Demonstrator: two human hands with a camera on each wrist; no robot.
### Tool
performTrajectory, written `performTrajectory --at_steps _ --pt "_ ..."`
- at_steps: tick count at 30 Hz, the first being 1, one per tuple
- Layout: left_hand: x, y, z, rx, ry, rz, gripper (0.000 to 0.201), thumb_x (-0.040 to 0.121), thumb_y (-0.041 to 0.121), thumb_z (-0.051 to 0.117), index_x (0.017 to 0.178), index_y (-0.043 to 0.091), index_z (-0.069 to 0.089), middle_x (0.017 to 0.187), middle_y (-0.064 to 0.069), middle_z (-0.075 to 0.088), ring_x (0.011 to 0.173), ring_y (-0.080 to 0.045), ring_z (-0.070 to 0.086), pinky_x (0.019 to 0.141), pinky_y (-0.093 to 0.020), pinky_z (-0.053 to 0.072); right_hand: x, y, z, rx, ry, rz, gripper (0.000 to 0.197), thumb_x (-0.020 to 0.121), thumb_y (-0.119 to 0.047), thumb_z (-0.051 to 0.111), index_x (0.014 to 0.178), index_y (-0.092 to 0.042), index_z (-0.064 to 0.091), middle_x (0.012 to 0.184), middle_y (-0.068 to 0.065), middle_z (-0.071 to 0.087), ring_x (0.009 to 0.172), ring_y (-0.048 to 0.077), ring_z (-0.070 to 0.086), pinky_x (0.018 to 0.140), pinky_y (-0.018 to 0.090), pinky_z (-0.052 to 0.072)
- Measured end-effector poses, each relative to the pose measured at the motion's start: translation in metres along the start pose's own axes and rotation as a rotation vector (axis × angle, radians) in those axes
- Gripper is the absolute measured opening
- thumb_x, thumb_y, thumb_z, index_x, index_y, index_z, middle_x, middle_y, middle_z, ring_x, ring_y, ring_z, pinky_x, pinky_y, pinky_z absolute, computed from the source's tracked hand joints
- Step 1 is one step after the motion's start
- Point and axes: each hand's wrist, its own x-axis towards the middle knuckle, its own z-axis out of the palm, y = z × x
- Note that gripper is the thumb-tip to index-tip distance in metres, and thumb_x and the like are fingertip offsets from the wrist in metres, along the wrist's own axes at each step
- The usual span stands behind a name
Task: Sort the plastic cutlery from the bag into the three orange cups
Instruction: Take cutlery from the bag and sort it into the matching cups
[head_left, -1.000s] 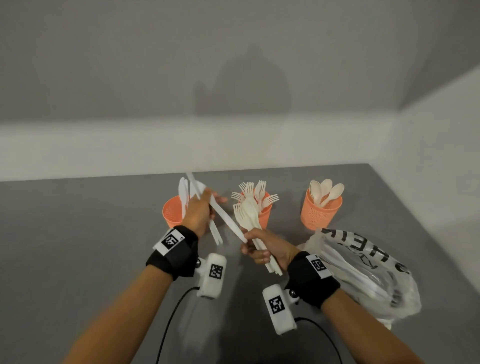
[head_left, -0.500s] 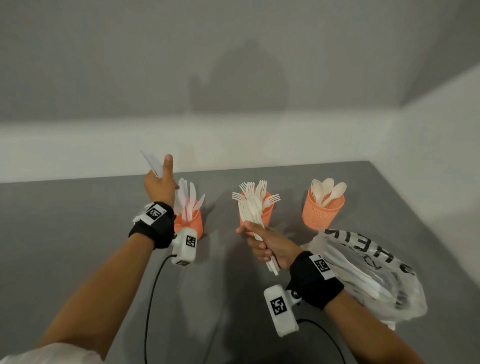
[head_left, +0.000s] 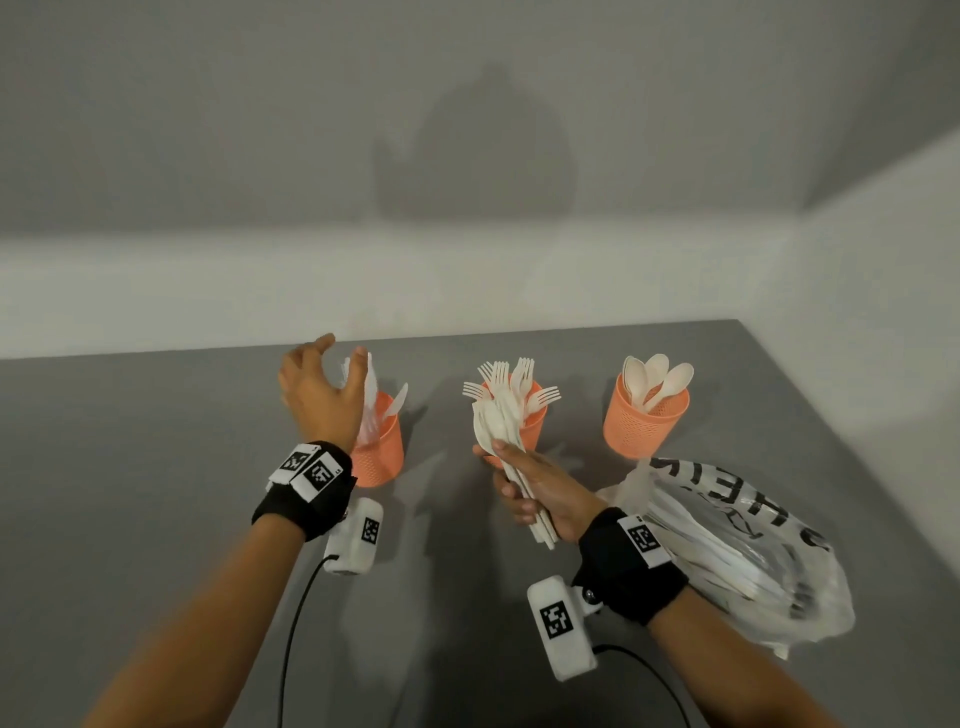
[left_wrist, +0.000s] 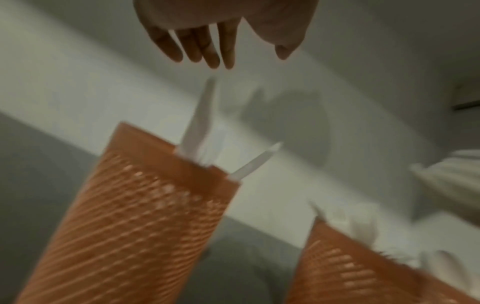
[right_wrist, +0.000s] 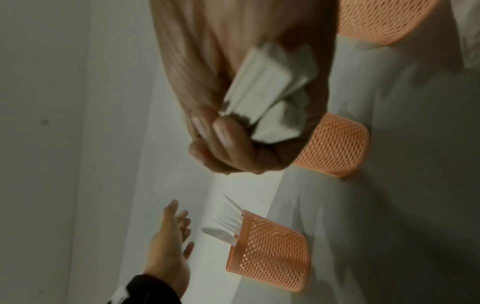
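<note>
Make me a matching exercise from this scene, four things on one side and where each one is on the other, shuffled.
1. knives
2. forks
3. spoons
4. mixed bundle

A. right cup
B. right hand
C. left cup
D. middle cup

Pairs: 1-C, 2-D, 3-A, 4-B

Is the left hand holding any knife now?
No, the left hand hovers open and empty above the knives standing in the orange cup.

Bag: black letters, partly legible, "HEIV"; rest unreadable.
</note>
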Motion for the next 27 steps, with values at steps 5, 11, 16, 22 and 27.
performTrajectory --at_steps 5,11,16,22,27 --pt "-0.041 0.036 0.000 -0.272 -0.175 -0.042 0.013 0.090 0.024 0.053 0.086 0.015 0.062 0.083 -0.009 0.063 0.075 -0.019 0.057 0.074 -0.031 0.044 0.000 0.002 0.003 0.074 0.053 -0.050 0.020 0.096 -0.037 0.045 0.104 -0.025 0.059 0.050 -0.006 0.041 0.037 0.003 0.034 0.038 0.016 0.031" --pt "-0.102 0.058 0.020 -0.130 -0.811 -0.131 0.040 0.092 0.044 0.050 0.079 0.009 0.063 0.071 0.001 0.062 0.064 -0.008 0.054 0.063 -0.019 0.042 -0.003 0.004 0.011 -0.027 0.155 -0.171 0.023 0.097 -0.036 0.045 0.093 -0.018 0.059 0.054 -0.004 0.045 0.042 0.006 0.039 0.044 0.019 0.034" --pt "-0.118 0.073 0.035 -0.222 -0.821 -0.337 0.044 0.099 0.026 0.036 0.060 0.011 0.049 0.051 0.000 0.049 0.045 -0.008 0.046 0.046 -0.013 0.037 -0.006 0.009 0.011 0.003 0.178 -0.198 0.028 0.099 -0.028 0.041 0.087 -0.013 0.061 0.058 0.003 0.050 0.045 0.010 0.043 0.043 0.021 0.035" --pt "-0.108 0.066 0.038 -0.328 -0.650 -0.455 0.043 0.097 0.015 0.035 0.066 0.005 0.062 0.067 -0.019 0.064 0.058 -0.022 0.058 0.066 -0.036 0.050 -0.009 0.011 -0.001 0.085 0.148 -0.126 0.028 0.097 -0.030 0.044 0.113 -0.015 0.061 0.073 0.007 0.065 0.056 0.015 0.060 0.052 0.024 0.048" --pt "-0.081 0.069 0.029 -0.621 -0.421 -0.539 0.028 0.098 0.011 0.036 0.073 0.012 0.049 0.049 0.003 0.050 0.045 -0.011 0.052 0.056 -0.033 0.044 -0.007 0.013 -0.011 0.133 0.206 -0.112 0.035 0.096 -0.028 0.043 0.124 -0.009 0.054 0.057 -0.003 0.050 0.039 0.006 0.040 0.040 0.019 0.037"
